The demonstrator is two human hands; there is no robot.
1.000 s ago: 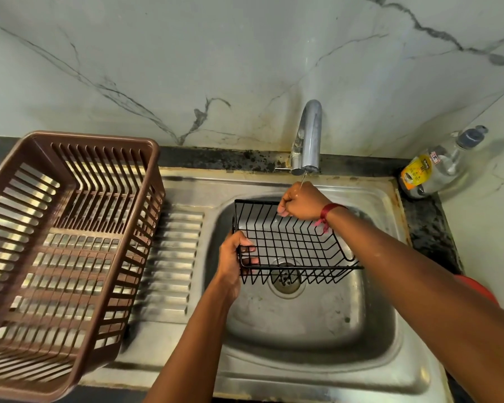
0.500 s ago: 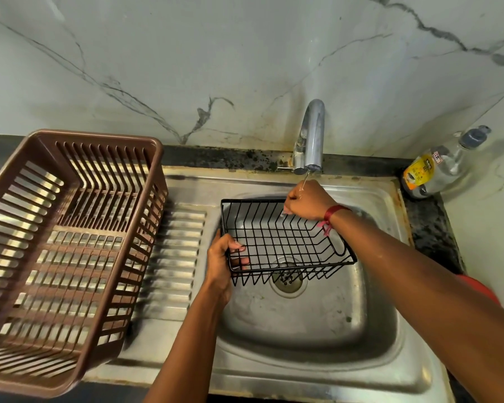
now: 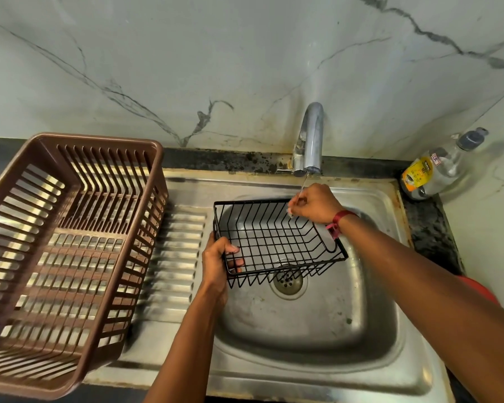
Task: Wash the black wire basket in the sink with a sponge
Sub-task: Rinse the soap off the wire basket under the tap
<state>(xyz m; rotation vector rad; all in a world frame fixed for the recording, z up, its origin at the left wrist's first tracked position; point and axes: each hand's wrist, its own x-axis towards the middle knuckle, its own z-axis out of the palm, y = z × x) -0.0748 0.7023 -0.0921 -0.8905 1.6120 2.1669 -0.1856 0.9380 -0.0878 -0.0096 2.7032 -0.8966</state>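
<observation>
The wire basket [image 3: 277,242] is over the sink [image 3: 303,330], right of the crate [image 3: 67,257], below the tap [image 3: 310,138].

No text can be read: the clear bottle [image 3: 445,170] right of the faucet [image 3: 312,135] bears a yellow label [image 3: 418,173], its print too blurred.

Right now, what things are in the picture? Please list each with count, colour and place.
black wire basket: one, black, held over the sink bowl
sink: one, steel, set in the counter
drain: one, steel, under the basket
tap: one, chrome, behind the sink, dribbling water
dish crate: one, brown, left of the sink bowl
bottle: one, clear with yellow label, back right
red object: one, right edge, mostly hidden
wristband: one, red, right wrist
left hand: one, grips the basket's near left corner
right hand: one, curled on the basket's far rim
</observation>
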